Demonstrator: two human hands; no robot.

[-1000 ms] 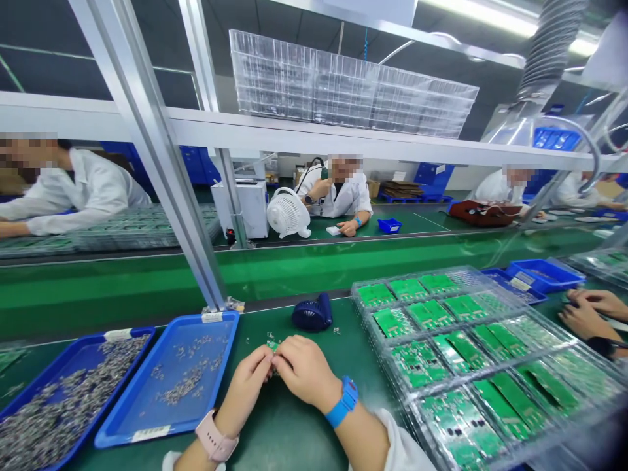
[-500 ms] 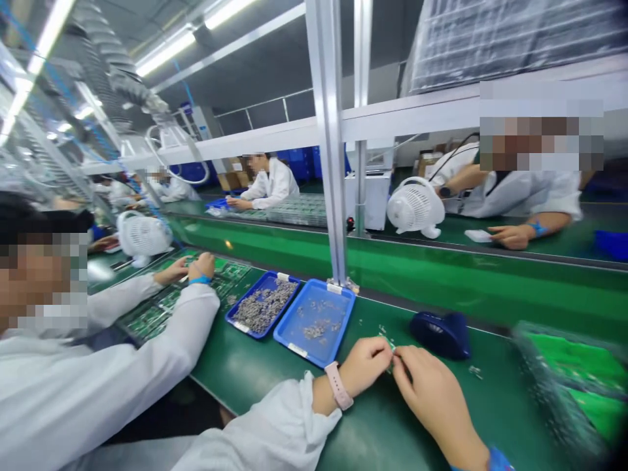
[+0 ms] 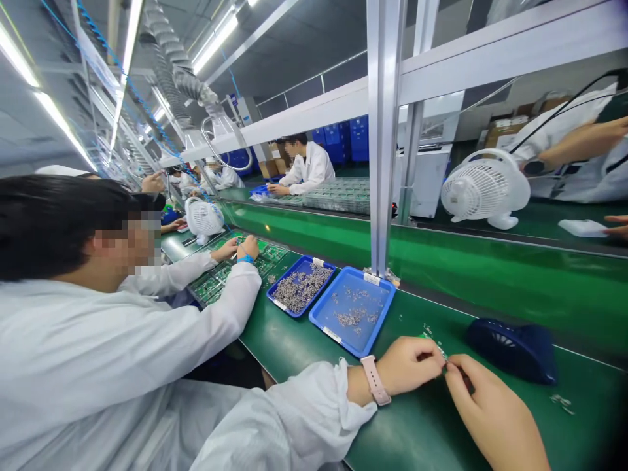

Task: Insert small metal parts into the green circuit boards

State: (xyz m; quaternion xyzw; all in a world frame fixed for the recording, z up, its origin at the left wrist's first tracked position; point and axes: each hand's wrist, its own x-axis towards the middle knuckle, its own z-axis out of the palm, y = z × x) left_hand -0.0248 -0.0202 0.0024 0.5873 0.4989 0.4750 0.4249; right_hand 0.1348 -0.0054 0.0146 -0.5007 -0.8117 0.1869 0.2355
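My left hand (image 3: 408, 366), with a pink watch strap at the wrist, is closed in a pinch over the green bench. Its fingertips meet those of my right hand (image 3: 495, 409), which is pinched as well. Whatever lies between the fingertips is tiny and mostly hidden. Small loose metal parts (image 3: 426, 329) are scattered on the bench just beyond the fingers, beside a bit of something bright green. Left of my hands lies a light blue tray (image 3: 360, 337) with a thin scatter of small metal parts. A darker blue tray (image 3: 277, 302) next to it is piled with similar parts.
A dark blue moulded object (image 3: 513, 350) sits beyond my right hand, near loose parts (image 3: 562, 403). At my left a co-worker's sleeve (image 3: 230, 311) reaches over green circuit boards (image 3: 210, 288). A metal post (image 3: 385, 144) rises behind the trays; a white fan (image 3: 483, 186) stands across the divider.
The view has swung right to left, so the trays and my hands appear farther right and the bagged green boards have left the frame. My hands keep their fingertips together.
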